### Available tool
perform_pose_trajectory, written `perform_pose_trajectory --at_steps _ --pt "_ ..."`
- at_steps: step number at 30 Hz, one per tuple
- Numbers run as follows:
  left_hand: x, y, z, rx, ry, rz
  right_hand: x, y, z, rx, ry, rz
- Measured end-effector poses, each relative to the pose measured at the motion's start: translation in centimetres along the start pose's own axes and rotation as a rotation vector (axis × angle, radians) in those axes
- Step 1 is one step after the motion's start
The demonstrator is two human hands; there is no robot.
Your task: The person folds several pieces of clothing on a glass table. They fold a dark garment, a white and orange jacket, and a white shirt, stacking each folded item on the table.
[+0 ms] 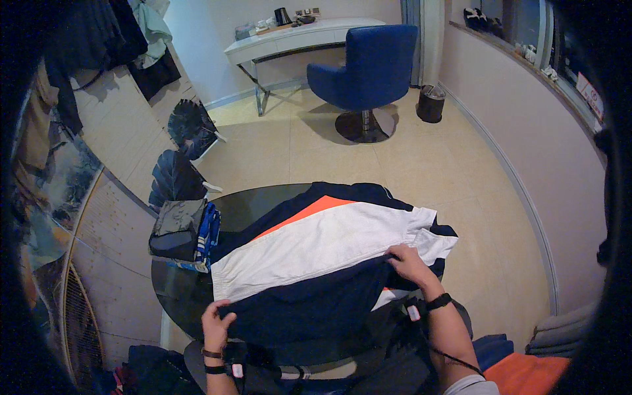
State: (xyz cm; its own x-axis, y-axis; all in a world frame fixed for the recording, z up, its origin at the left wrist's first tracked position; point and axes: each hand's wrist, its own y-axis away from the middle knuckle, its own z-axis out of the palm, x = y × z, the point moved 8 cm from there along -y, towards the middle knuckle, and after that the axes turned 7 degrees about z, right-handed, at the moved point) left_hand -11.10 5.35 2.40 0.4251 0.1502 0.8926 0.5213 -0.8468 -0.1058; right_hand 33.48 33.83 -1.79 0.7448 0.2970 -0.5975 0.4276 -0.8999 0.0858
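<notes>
A navy, white and orange jacket [316, 247] lies spread over a dark round table [266, 197], its near navy part hanging towards me. My left hand [217, 321] is at the jacket's lower left corner, by the gathered white edge, with thumb and fingers somewhat apart; whether it grips the cloth I cannot tell. With my right hand [407, 264] I pinch the seam between the white and navy cloth, close to the collar end. Left of the jacket sits a stack of folded clothes [182, 232], grey on top of blue.
Beyond the table stand a blue swivel chair [380, 69], a white desk [296, 37] and a small black bin [431, 103]. Clothes hang at the upper left. Orange cloth [528, 373] and folded grey textiles [560, 331] lie at the lower right.
</notes>
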Motion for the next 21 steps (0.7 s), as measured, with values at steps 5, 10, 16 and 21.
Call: perform_pose_trajectory --at_steps 5,10,16,21 --pt "-3.1 0.2 -2.0 0.288 -0.042 -0.061 -5.0 2.7 -3.7 0.524 0.166 -0.233" --pt "-4.1 0.1 -0.3 0.18 -0.185 -0.033 -10.9 5.1 2.3 0.001 0.011 -0.481" --pt "-1.7 0.2 0.0 0.18 -0.432 0.094 -9.2 4.8 5.0 -0.085 0.301 -0.348" --pt "-0.9 0.5 1.1 0.178 -0.832 0.117 -8.3 4.3 5.5 -0.096 0.349 -0.31"
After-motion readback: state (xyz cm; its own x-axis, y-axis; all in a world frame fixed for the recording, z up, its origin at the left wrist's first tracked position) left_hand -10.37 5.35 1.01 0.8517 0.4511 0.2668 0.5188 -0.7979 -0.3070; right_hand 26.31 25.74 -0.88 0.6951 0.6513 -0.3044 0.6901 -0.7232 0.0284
